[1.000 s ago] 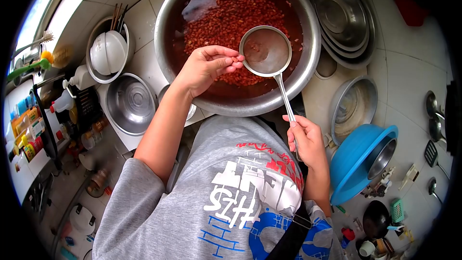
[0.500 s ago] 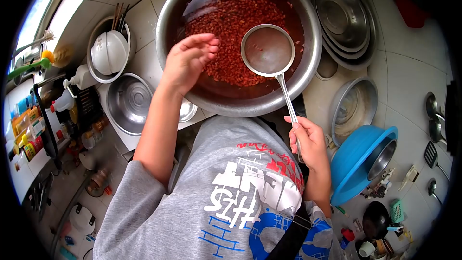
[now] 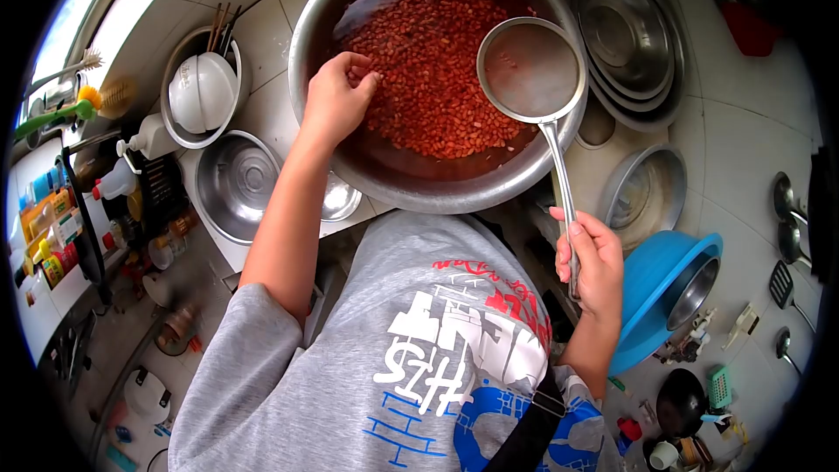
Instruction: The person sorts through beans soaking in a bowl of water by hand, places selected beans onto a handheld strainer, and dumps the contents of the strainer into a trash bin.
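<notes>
Fingers of the right hand grip the strainer, now moved toward two o'clock over the pot; at nine o'clock, the left hand has curled, its content unclear.

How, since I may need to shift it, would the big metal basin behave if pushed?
Probably heavy: the basin holds many red bean-like pieces in liquid. The uncovered liquid could slosh out. The metal rim suggests stiffness.

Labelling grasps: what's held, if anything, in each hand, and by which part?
Right hand: silver round fine-mesh metal strainer, gripped near the end of its long handle. Left hand: curled; can't tell whether it holds anything.
</notes>
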`<action>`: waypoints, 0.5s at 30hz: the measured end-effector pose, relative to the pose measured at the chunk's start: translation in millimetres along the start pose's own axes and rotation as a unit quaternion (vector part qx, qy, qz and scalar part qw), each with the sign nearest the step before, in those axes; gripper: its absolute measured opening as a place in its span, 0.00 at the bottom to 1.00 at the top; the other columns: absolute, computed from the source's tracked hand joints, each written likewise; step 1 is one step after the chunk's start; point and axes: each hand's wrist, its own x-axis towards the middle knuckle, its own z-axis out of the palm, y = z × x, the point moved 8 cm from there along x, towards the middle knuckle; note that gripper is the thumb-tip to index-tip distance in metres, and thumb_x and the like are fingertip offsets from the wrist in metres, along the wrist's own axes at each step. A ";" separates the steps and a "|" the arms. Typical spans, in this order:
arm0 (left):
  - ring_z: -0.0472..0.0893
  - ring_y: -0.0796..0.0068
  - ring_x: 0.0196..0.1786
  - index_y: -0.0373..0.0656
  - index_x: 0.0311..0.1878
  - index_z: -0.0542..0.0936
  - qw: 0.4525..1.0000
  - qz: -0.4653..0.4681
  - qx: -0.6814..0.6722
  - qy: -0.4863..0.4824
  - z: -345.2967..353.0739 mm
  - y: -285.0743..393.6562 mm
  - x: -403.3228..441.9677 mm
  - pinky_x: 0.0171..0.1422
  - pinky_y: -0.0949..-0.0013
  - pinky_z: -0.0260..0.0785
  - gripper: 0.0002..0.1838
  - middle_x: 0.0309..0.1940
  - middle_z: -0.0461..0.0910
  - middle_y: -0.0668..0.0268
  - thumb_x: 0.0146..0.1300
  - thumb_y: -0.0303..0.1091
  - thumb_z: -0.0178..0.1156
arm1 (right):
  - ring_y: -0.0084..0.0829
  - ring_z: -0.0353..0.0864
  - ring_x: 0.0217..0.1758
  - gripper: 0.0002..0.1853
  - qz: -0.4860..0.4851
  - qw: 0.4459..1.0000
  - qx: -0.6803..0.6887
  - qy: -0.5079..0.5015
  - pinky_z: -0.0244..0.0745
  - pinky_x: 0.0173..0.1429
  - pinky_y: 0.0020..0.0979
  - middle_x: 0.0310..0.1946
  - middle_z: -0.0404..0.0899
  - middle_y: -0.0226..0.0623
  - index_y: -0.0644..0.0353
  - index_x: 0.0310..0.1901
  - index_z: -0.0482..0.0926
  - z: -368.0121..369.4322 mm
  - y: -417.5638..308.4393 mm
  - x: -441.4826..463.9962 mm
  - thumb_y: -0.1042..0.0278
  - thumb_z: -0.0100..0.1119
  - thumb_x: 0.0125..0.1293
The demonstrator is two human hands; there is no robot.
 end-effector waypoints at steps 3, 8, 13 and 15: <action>0.85 0.50 0.48 0.32 0.51 0.82 0.996 0.002 0.084 -0.010 9.6 -0.8 4.4 0.56 0.54 0.77 0.19 0.41 0.84 0.49 0.61 0.34 0.70 | 0.17 0.70 0.20 0.17 -0.007 1.000 0.001 0.024 0.67 0.25 0.19 0.24 0.74 0.29 0.71 0.62 0.78 -12.1 -3.1 -2.6 0.69 0.49 0.81; 0.83 0.45 0.55 0.30 0.53 0.81 0.990 0.027 0.142 -0.002 17.6 2.0 8.3 0.62 0.51 0.75 0.21 0.46 0.83 0.44 0.61 0.34 0.70 | 0.18 0.69 0.19 0.18 -0.032 0.997 0.006 0.068 0.65 0.24 0.19 0.23 0.73 0.29 0.72 0.61 0.78 -31.0 -15.7 -11.0 0.68 0.50 0.80; 0.85 0.50 0.53 0.34 0.52 0.83 0.991 0.012 0.122 -0.050 34.4 -3.3 18.1 0.60 0.55 0.76 0.18 0.46 0.86 0.48 0.62 0.34 0.69 | 0.18 0.69 0.18 0.18 -0.055 0.994 0.029 0.085 0.64 0.23 0.20 0.22 0.73 0.29 0.73 0.61 0.78 -44.9 -18.3 -16.2 0.68 0.50 0.80; 0.86 0.52 0.52 0.36 0.52 0.84 0.992 0.004 0.108 -0.070 41.4 -0.7 19.4 0.58 0.56 0.77 0.17 0.46 0.87 0.50 0.63 0.34 0.68 | 0.18 0.69 0.18 0.18 -0.059 0.994 0.033 0.089 0.64 0.23 0.20 0.22 0.73 0.29 0.74 0.61 0.78 -47.2 -18.6 -17.3 0.68 0.50 0.80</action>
